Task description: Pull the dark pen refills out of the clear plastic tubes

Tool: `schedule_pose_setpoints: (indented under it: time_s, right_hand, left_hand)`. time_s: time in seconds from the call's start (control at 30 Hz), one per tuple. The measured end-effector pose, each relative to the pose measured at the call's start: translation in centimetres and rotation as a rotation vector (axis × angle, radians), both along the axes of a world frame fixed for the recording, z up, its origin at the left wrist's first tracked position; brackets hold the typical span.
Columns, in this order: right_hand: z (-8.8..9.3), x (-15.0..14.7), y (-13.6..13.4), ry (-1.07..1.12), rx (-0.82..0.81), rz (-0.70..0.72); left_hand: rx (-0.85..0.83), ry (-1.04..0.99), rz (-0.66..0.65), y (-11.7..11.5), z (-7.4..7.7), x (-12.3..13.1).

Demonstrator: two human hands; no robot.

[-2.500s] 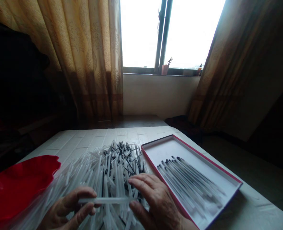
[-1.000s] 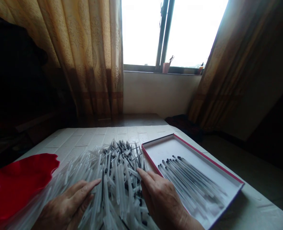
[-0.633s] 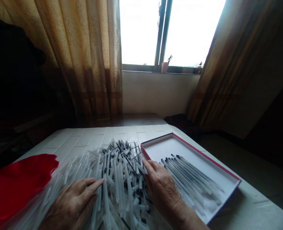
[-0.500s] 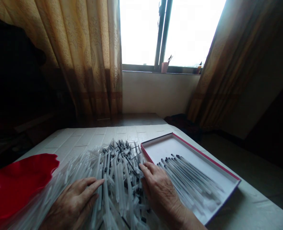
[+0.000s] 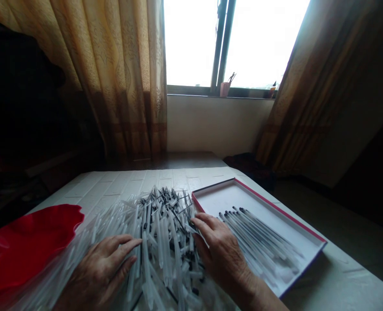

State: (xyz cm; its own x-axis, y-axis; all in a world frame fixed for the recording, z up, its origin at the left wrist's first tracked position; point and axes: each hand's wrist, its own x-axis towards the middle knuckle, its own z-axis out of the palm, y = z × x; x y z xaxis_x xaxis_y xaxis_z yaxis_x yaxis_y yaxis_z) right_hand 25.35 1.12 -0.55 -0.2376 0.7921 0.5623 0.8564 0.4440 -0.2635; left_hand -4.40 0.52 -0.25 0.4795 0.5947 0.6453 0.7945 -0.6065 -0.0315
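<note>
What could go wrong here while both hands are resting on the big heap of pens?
The pile of pens is loose, so pressure from the left hand or right hand might roll some off the table. The tray sits near the table edge and might get nudged.

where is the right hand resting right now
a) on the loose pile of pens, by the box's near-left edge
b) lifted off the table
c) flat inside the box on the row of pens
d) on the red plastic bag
a: the right hand lies with fingers spread on the pile of pens, just left of the red-rimmed box.
</note>
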Motion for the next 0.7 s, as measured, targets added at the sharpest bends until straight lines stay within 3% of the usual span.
schedule_pose_setpoints:
  time_s: [0.2, 0.33, 0.43, 0.53, 0.7]
  right_hand:
    - [0.1, -0.4, -0.4, 0.037, -0.085, 0.084]
    - [-0.3, -1.1, -1.3, -0.111, -0.127, 0.246]
    - [-1.9, -1.4, -1.9, -0.332, -0.023, 0.451]
    - [-3.9, -1.6, -2.0, -0.489, 0.161, 0.556]
    - [-4.9, -1.6, -1.1, -0.543, 0.222, 0.579]
  left_hand:
    - [-0.094, -0.01, 0.0, 0.5, -1.3, -0.3]
    - [-0.082, -0.025, 0.004, 0.7, -1.6, -0.2]
    - [-0.062, -0.037, -0.013, 1.0, -1.9, -0.2]
    - [-0.109, -0.003, -0.005, 1.2, -2.1, -0.4]
    - [-0.216, 0.215, 0.107, -0.2, -1.7, -1.1]
